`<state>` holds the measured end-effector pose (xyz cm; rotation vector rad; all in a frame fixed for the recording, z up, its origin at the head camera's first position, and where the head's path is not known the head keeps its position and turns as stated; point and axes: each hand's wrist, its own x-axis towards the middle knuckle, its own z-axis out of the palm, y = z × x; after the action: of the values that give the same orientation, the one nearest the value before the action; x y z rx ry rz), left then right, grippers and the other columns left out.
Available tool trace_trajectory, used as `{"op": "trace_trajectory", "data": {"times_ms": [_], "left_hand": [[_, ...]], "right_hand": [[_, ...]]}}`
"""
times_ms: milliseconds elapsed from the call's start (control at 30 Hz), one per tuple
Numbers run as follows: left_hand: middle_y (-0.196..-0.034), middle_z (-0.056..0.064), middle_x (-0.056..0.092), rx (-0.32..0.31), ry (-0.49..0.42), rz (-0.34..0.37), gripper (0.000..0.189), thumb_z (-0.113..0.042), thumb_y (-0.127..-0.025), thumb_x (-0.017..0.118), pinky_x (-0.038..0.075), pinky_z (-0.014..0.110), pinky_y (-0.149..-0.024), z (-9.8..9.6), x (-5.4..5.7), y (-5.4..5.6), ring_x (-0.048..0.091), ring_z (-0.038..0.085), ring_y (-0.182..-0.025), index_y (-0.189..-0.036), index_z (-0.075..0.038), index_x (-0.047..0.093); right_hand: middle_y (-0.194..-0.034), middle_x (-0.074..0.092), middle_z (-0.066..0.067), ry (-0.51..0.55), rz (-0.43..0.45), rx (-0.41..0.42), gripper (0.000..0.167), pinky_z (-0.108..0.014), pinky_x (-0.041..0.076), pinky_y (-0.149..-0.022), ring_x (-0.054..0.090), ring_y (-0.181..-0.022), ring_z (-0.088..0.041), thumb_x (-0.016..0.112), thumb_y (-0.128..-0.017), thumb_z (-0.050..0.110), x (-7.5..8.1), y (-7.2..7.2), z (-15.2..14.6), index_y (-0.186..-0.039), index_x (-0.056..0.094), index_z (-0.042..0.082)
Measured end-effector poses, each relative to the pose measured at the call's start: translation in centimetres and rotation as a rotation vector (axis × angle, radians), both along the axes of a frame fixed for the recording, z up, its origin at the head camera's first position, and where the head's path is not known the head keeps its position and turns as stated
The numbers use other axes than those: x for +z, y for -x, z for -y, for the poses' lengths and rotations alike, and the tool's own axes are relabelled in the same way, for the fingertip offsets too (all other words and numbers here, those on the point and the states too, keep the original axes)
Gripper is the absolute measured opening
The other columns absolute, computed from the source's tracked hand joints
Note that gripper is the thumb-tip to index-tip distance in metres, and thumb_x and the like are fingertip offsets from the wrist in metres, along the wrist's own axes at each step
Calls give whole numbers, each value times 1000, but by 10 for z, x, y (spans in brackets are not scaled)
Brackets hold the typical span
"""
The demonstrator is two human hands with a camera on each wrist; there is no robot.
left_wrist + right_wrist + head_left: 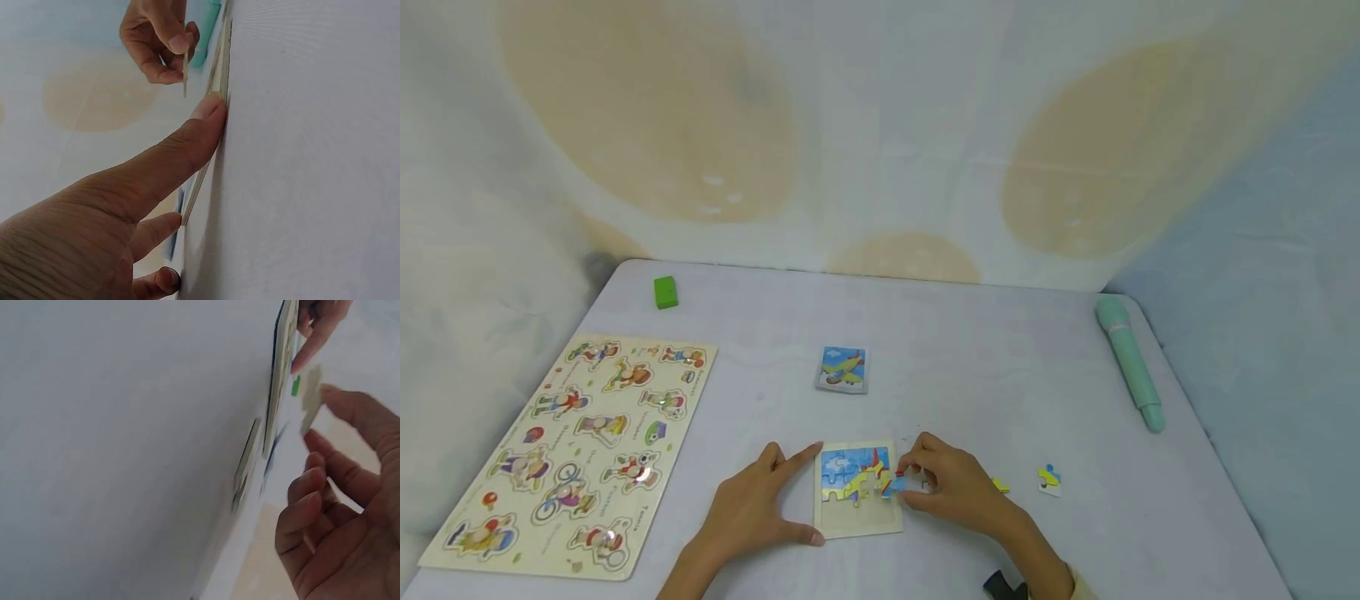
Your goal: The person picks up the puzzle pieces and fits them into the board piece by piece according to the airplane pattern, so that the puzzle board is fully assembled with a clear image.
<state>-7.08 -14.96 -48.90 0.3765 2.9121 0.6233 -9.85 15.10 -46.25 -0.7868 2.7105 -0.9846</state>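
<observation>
A small wooden puzzle board [868, 527] with an airplane picture partly filled with pieces lies at the front middle. My left hand [741, 510] is spread along its left side, index fingertip at the upper left corner and thumb at the lower left one. In the left wrist view the thumb [169, 156] presses the board's edge. My right hand [958, 483] pinches a puzzle piece [311, 403] between thumb and index finger, above the board's right edge. A yellow loose piece [1000, 485] is partly hidden behind this hand; another loose piece [1049, 478] lies further right.
A big peg puzzle board [647, 492] with sports figures covers the left side. A green block [666, 292] is at the back left. Beyond the small board sits a square airplane picture [842, 370]. A teal microphone [1131, 362] lies near the right edge.
</observation>
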Motion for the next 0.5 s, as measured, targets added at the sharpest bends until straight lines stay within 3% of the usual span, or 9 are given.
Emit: {"op": "trace_trajectory", "data": {"times_ms": [200, 500], "left_hand": [[-90, -10, 32, -3, 7, -3, 111, -81, -47, 77, 30, 20, -51, -1, 1, 0, 33, 4, -64, -146, -42, 46], [-90, -11, 32, 6, 12, -9, 110, -78, -46, 80, 30, 20, -51, -1, 2, 0, 33, 4, -64, -145, -42, 48]], "right_hand": [[-91, 52, 8, -87, -66, 28, 25, -15, 38, -58, 39, -67, 1, 83, -80, 26, -2, 1, 13, -98, 73, 14], [-91, 53, 7, -165, -145, 49, 26, -15, 42, -62, 44, -72, 1, 82, -81, 26, -9, 4, 20, -100, 74, 11]]}}
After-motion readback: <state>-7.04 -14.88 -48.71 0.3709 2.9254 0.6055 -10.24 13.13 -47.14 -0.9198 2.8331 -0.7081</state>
